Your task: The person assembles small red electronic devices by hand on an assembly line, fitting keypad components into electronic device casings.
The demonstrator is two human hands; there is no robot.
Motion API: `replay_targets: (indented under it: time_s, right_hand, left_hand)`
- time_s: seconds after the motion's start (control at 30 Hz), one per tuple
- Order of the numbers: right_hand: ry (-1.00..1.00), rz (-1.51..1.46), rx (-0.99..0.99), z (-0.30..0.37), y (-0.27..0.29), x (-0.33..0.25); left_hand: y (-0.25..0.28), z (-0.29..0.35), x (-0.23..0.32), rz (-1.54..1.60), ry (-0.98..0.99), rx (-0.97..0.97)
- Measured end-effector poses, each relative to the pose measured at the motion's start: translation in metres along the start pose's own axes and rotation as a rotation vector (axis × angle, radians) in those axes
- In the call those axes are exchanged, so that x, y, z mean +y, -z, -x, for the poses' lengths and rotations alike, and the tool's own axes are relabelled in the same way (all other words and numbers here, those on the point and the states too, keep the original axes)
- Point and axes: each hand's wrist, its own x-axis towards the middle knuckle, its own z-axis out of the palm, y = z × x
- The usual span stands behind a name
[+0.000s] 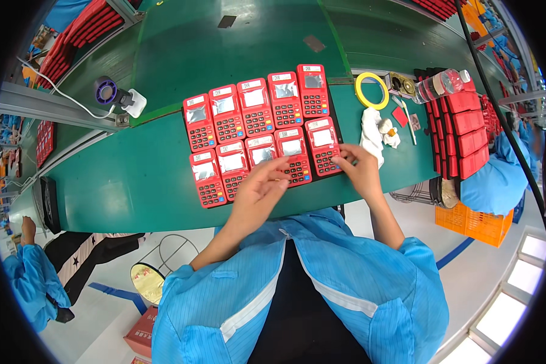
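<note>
Head view: looked down on two rows of red terminals (259, 115), spread left of the tape (358, 92) on a green bench (115, 182).
End terminal (322, 138): lay in the near row, below and left of the tape, slightly apart from its neighbour.
Right hand (363, 173): rested below the tape, at that terminal's outer edge; bent thumb and forefinger, tips slightly apart; could not tell whether clamped.
Left hand (256, 194): hung farther left of the tape, over the near row; curled fingers loosely, clamped on nothing visible.
Cloth (370, 130): lay crumpled below the tape.
Bottle (446, 84): lay sideways right of the tape, near red cases (470, 124).
Near row: seemed to be at straightening or handling the end terminal.
Grip: probably called next for steady contact along both edges, without nudging the neighbour.
</note>
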Motion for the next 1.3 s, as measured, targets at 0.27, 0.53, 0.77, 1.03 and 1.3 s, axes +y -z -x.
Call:
replay_targets:
  time_s: [0.27, 0.53, 0.77, 1.03, 1.3]
  right_hand:
    - [0.481, -0.009, 0.362, -0.128, -0.012, -0.023]
    - [0.597, 0.073, 0.191, -0.177, -0.025, -0.040]
    - [0.592, 0.023, 0.373, -0.159, -0.026, -0.032]
    - [0.219, 0.126, 0.180, -0.089, 0.002, 0.019]
    - [0.156, 0.042, 0.175, -0.078, -0.013, 0.030]
  left_hand:
    - [0.049, 0.024, 0.010, -0.006, -0.035, 0.466]
    - [0.087, 0.049, -0.001, 0.148, -0.102, 0.699]
    - [0.115, 0.046, -0.019, 0.111, -0.120, 0.793]
    - [0.134, 0.030, -0.029, -0.078, -0.028, 0.808]
    - [0.144, 0.012, -0.019, -0.140, 0.088, 0.781]
